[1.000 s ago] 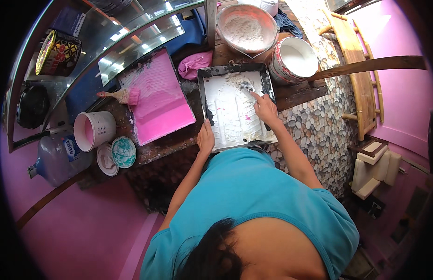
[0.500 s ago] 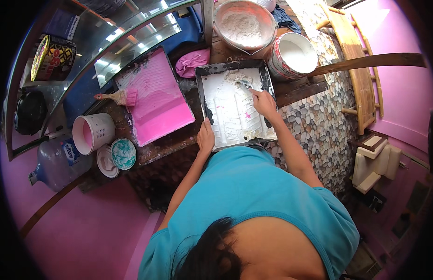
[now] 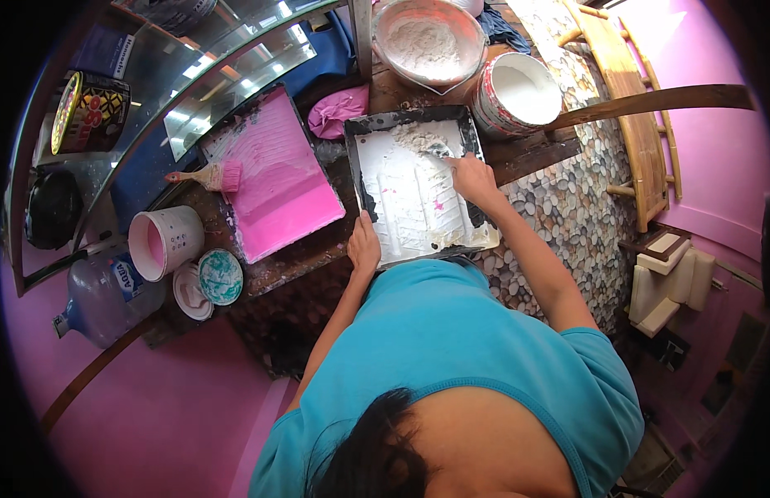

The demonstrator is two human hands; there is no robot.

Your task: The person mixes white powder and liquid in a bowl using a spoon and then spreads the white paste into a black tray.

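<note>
A black-rimmed paint tray (image 3: pixel 473 153), its inside coated white with a few pink specks, lies before me. My left hand (image 3: pixel 364 245) grips the tray's left edge near the front, fingers wrapped over the side. My right hand (image 3: pixel 473 179) is closed round the handle of a metal spoon (image 3: pixel 439 150), whose bowl lies in the far part of the tray. Beside the bowl is a lumpy heap of whitish powder or paste (image 3: pixel 415 138). My fingers cover most of the spoon's handle.
To the left, a second tray of pink paint (image 3: pixel 289 220) bears a paintbrush (image 3: pixel 215 177). A white bucket (image 3: pixel 165 241), a lid (image 3: pixel 221 277) and a water jug (image 3: pixel 111 295) stand nearer. Beyond are a powder basin (image 3: pixel 426 46), white paint bucket (image 3: pixel 522 91) and pink bag (image 3: pixel 337 112).
My right hand has shifted slightly right and nearer, drawing the spoon a little the same way along the whitish heap. My left hand keeps its grip on the tray's edge.
</note>
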